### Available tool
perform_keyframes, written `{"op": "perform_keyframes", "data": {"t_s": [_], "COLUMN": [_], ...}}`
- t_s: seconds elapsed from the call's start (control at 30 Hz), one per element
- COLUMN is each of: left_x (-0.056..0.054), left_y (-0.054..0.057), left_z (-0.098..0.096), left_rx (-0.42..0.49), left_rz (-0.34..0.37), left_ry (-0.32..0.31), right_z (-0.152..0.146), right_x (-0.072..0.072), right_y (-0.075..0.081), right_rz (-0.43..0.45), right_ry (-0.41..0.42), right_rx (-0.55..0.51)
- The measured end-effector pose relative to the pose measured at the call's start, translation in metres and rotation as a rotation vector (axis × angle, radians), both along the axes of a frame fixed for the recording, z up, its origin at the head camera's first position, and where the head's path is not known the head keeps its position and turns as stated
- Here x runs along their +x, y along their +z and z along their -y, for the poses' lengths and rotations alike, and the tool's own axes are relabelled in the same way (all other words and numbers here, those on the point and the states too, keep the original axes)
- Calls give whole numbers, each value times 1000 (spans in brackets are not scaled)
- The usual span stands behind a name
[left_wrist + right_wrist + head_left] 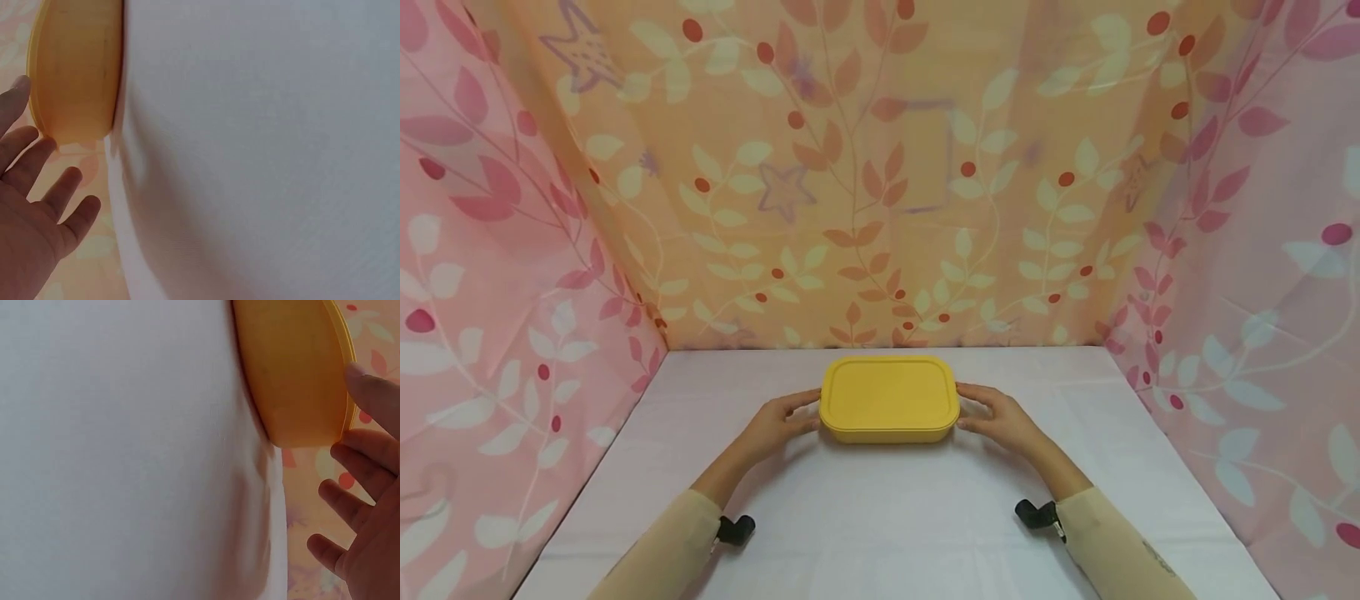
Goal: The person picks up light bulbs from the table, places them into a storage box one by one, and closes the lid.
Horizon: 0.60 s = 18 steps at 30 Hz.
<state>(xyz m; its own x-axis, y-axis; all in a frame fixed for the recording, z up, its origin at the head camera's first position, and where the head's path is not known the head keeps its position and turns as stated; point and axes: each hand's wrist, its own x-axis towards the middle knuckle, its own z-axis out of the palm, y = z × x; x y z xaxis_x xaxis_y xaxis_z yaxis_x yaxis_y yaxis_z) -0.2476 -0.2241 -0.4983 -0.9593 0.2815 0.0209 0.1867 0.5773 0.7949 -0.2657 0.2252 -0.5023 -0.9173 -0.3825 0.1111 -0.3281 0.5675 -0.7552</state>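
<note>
A yellow lidded box (889, 393), rectangular with rounded corners, rests flat on the white-covered table, its lid on. At its left end is my left hand (775, 427), thumb and foremost fingers reaching the lid's rim. My right hand (1004, 423) mirrors this at the right end. In the left wrist view the box's side wall (81, 69) shows, and the left fingers (65, 187) are spread and loosely extended. The right wrist view shows the right thumb at the lid edge (350, 347), with the lower fingers apart from the box. The box's inside is hidden by the lid.
An orange leaf-patterned cloth (865, 183) hangs behind the table (880, 517). Pink patterned cloths hang at the left (482, 250) and right (1262, 267). Small black cameras (737, 530) are strapped at both sleeve cuffs.
</note>
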Motion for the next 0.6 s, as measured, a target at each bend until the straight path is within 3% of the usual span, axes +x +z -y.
{"op": "perform_keyframes", "data": {"t_s": [0.37,0.5,0.6], "left_x": [18,26,31], "left_y": [9,14,18], "left_z": [0,2,5], "left_rx": [-98,-136,-186], "left_rz": [-74,-115,-168], "left_ry": [52,36,27], "right_z": [6,3,-1], "right_x": [18,23,26], "right_y": [5,6,7], "right_rz": [-49,-123,-247], "right_ry": [-62,-85,-94], "right_rx": [91,136,221]}}
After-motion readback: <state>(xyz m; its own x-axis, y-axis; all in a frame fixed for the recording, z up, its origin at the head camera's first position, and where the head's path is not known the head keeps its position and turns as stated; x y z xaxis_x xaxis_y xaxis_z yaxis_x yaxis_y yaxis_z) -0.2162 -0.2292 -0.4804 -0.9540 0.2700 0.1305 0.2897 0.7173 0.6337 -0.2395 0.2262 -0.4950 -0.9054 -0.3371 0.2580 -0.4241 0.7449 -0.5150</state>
